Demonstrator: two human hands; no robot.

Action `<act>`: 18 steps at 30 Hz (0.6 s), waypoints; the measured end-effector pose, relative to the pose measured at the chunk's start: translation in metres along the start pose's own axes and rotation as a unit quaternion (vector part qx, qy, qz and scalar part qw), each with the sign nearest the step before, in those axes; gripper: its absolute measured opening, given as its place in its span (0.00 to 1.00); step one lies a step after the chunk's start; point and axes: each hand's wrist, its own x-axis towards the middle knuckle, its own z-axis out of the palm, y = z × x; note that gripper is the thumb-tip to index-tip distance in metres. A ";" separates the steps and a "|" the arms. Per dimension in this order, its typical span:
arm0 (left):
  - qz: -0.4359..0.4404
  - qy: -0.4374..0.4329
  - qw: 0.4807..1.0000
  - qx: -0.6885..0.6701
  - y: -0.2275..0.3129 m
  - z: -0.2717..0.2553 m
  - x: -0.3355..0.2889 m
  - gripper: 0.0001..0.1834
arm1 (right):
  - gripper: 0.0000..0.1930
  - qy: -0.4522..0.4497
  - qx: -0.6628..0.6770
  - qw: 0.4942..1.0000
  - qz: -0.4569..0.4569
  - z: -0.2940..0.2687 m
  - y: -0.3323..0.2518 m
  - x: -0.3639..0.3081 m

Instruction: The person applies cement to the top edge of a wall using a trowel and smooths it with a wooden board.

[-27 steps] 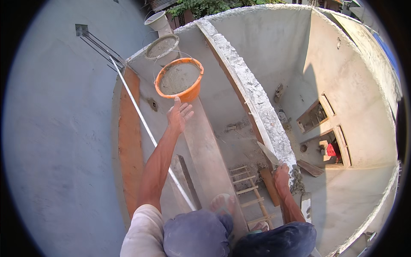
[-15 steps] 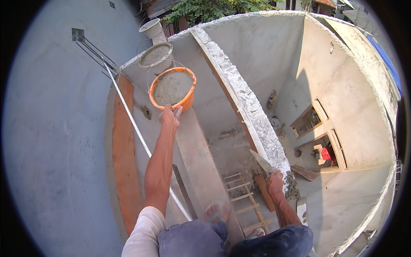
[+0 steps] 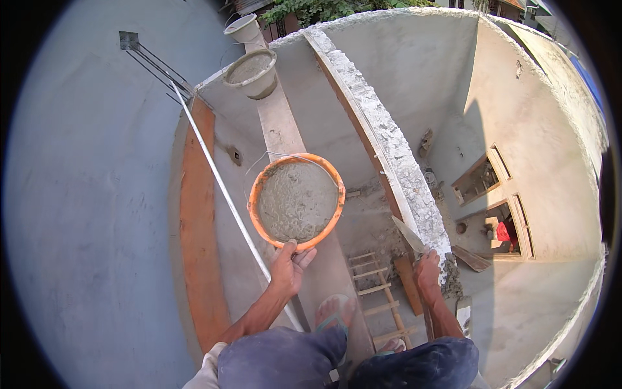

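An orange bucket (image 3: 339,214) filled with wet grey mortar (image 3: 298,201) is in front of me over a narrow plank (image 3: 282,123). My left hand (image 3: 289,269) grips its near rim, thumb on top and fingers beneath. Its wire handle (image 3: 272,154) lies toward the far side. To the right, my right hand (image 3: 427,271) is closed around a trowel, whose pointed metal blade (image 3: 407,233) reaches forward over the edge of a rough concrete wall top (image 3: 395,146). The fingers hide the trowel's handle.
Two pale buckets, a nearer one with mortar (image 3: 262,87) and a farther one (image 3: 245,29), stand along the plank. A white pole (image 3: 220,178) slants at left beside an orange-brown board (image 3: 197,246). Below are a wooden ladder (image 3: 389,298) and someone in red (image 3: 504,230) past an opening.
My left hand has drawn the orange bucket toward me, away from the pale buckets. My right hand stays by the wall top with the trowel; the view has shifted slightly.
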 end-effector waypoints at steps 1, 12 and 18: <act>-0.015 0.001 1.000 0.001 -0.007 -0.004 -0.020 0.13 | 0.36 0.008 0.015 1.000 -0.002 -0.001 -0.003 -0.001; -0.098 -0.037 0.994 0.026 -0.034 -0.018 -0.086 0.21 | 0.21 0.192 0.033 0.974 -0.116 0.031 0.026 0.006; 0.033 0.117 0.956 0.267 -0.004 -0.047 -0.066 0.37 | 0.27 0.100 0.042 0.985 -0.135 0.015 0.043 -0.002</act>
